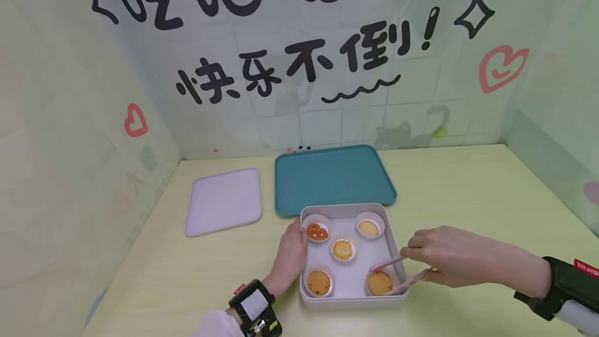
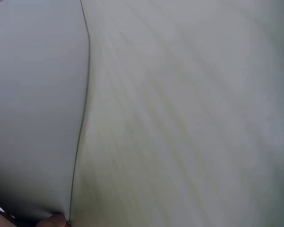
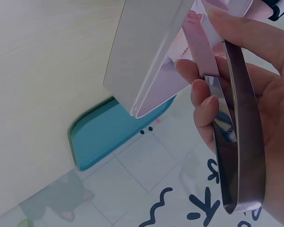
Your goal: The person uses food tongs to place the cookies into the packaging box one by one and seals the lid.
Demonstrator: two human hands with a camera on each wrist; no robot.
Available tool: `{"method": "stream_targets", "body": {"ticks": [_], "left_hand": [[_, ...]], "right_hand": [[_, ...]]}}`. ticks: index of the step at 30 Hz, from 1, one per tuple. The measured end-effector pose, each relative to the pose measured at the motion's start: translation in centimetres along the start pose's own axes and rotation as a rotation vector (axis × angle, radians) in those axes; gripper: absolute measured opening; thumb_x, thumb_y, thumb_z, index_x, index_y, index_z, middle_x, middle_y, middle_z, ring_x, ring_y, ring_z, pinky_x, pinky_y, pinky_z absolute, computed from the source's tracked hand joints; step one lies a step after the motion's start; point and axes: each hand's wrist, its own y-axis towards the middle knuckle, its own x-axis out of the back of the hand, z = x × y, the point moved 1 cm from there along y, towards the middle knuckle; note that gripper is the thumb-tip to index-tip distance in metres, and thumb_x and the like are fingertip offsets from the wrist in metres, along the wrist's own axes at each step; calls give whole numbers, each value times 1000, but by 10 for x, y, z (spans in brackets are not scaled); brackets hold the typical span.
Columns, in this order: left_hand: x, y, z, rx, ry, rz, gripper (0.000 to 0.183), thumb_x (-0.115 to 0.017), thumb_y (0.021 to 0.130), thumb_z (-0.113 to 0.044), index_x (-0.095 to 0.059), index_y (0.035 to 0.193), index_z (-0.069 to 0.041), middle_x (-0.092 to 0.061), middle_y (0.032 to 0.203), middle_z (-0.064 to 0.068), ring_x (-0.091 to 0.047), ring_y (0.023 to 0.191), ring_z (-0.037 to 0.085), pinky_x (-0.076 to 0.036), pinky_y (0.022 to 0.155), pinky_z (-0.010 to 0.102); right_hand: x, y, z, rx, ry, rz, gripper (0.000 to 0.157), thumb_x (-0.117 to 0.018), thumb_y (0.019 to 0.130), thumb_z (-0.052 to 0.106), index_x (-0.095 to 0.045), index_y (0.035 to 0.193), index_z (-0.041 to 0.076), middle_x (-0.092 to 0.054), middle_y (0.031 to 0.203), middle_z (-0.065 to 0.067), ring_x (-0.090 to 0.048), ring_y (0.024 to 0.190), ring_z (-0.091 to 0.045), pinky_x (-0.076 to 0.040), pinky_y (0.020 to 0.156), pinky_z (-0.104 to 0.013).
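Observation:
A pale square baking tin [image 1: 351, 281] holds several treats in white paper cups. My left hand [image 1: 289, 255] grips its left wall; the left wrist view shows the tin's outer side [image 2: 33, 104]. My right hand [image 1: 460, 254] holds metal tongs [image 3: 248, 137] with pink tips. The tips straddle a round brown cookie [image 1: 379, 283] in the tin's near right corner. Another brown cookie [image 1: 318, 283] lies near left, a pretzel [image 1: 316, 231] far left. A golden cookie [image 1: 342, 249] sits in the centre, and a pale yellow one [image 1: 368, 228] far right.
Behind the tin lies a teal tray [image 1: 334, 181], close to its far edge. A lilac tray [image 1: 224, 202] rests on the wooden table [image 1: 468, 191] to the left. A printed backdrop [image 1: 299, 118] rises at the table's back edge, with pale walls at both sides.

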Motion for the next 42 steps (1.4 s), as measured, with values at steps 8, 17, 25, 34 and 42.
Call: {"method": "stream_targets", "body": {"ticks": [8,17,25,34,42], "left_hand": [[-1,2,-5,-33,-13,-8,39,-36,100,-11,-42,133,9,-53,123,22,-49,115,31,-40,99,47],[-1,-1,-8,-26,-32,8,39,-36,100,-10,-42,133,8,-53,123,22,-50,113,30,-40,98,48],[-1,-3,-6,-29,-35,6,39,-36,100,-9,-42,134,8,-52,125,23,-49,115,32,-41,98,50],[-2,-3,-5,-27,-4,-12,37,-38,99,-8,-43,132,9,-54,122,23,-51,113,33,-42,97,49],[-1,-3,-4,-61,-15,-58,34,-38,97,-5,-48,125,12,-57,114,25,-52,109,35,-42,95,51]], "right_hand": [[2,2,1,-30,-18,54,37,-80,68,23,-66,101,10,-60,81,7,-51,71,-5,-48,57,-19],[12,-7,-4,-132,4,-26,51,-79,69,28,-64,113,6,-64,97,-2,-59,85,-16,-55,67,-29],[15,-6,-37,-307,12,-157,51,-79,69,24,-62,110,-3,-60,92,-4,-57,74,-13,-54,60,-26],[-6,-1,-95,-628,69,-281,40,-76,74,25,-60,94,-5,-57,75,-9,-52,59,-17,-48,49,-31],[-40,2,-140,-966,143,-303,42,-65,84,32,-60,92,-9,-35,51,-2,-33,40,-13,-23,36,-22]]}}
